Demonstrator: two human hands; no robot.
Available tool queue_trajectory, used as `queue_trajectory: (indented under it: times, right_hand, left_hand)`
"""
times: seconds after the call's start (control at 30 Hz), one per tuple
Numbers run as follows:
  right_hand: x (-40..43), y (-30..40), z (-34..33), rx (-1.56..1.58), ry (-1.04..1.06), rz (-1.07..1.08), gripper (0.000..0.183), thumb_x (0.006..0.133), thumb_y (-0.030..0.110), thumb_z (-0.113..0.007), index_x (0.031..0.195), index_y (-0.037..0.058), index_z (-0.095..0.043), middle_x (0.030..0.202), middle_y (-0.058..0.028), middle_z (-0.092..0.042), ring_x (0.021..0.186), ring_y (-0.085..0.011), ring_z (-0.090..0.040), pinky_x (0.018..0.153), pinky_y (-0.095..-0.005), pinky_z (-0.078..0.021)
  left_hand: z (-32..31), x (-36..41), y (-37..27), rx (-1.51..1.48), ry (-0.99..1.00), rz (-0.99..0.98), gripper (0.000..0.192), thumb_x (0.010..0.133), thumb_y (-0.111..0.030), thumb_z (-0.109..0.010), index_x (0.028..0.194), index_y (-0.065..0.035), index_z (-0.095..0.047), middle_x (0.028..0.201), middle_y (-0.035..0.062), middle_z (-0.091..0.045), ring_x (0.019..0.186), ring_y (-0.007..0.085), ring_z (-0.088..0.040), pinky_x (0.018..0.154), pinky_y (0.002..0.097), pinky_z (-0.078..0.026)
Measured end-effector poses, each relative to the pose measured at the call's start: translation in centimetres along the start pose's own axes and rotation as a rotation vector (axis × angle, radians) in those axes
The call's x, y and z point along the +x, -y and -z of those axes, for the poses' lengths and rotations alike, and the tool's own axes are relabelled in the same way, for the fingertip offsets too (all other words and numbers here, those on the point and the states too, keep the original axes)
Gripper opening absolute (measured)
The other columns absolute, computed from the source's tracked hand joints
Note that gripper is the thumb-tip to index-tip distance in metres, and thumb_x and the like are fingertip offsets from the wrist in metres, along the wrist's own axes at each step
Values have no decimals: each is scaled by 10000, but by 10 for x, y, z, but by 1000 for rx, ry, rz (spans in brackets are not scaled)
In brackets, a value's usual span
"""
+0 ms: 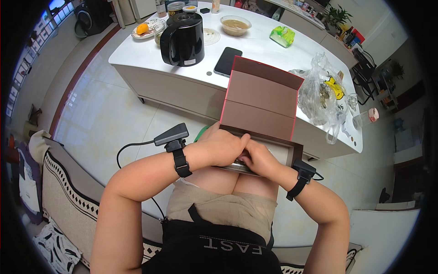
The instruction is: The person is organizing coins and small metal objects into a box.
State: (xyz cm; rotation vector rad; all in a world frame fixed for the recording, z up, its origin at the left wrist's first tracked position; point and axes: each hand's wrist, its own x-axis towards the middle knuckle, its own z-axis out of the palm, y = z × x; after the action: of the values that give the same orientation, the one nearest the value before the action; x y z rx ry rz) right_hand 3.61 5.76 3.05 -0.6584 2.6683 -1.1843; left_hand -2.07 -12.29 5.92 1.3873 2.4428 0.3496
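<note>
An open gift box (pixel 296 152) with a dark brown inside and a red-edged lid (pixel 261 96) rests on my bare thighs. Its lid is tipped back towards the table edge. Over the box my left hand (pixel 226 147) and my right hand (pixel 261 156) meet, fingers bent and touching. Just beneath the fingers shows a shiny metal object (pixel 238 166), mostly covered by the hands, so its kind and whether either hand grips it are unclear. A pale lining (pixel 279 150) is visible inside the box to the right of my right hand.
On the white table (pixel 270 56) ahead stand a black kettle (pixel 188 37), a smartphone (pixel 227 61), a bowl of soup (pixel 235 25), a green tissue pack (pixel 282 36) and a clear plastic bag (pixel 321 96). A clear bottle (pixel 366 118) is near the right edge. Behind me is a sofa (pixel 68 185).
</note>
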Motion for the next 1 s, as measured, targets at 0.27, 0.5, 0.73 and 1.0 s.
queue_trajectory:
  times: [0.27, 0.5, 0.73, 1.0]
  right_hand:
    - [-6, 2, 7, 280, 100, -231, 128, 841, -87, -551, 943, -20, -588, 911, -121, -684, 825, -232, -682, 767, -326, -542]
    - [-5, 8, 13, 253, 154, -237, 135, 874, -54, -506, 942, -4, -612, 887, -112, -693, 871, -252, -674, 812, -349, -531]
    - [-9, 1, 55, -468, 170, -128, 197, 769, -38, -565, 947, 19, -625, 889, -169, -673, 903, -343, -651, 784, -402, -535]
    - [-25, -6, 34, -981, 141, -30, 151, 722, 29, -649, 870, 28, -617, 907, -113, -636, 848, -268, -671, 736, -363, -569]
  left_hand:
    - [-1, 0, 1, 5, 29, -27, 394, 843, -138, -595, 1197, -9, -480, 795, 150, -700, 743, 332, -691, 623, 437, -501]
    - [0, 0, 2, -35, 30, -53, 327, 841, -139, -605, 1128, -22, -500, 781, 138, -692, 753, 321, -691, 632, 445, -494]
    - [-1, -3, -2, 108, 39, -87, 263, 797, -120, -615, 1058, -90, -605, 869, 77, -692, 853, 279, -685, 708, 425, -514]
    - [-5, -5, 0, 180, -11, -145, 170, 801, -138, -606, 879, -169, -753, 901, 27, -669, 898, 235, -669, 753, 397, -530]
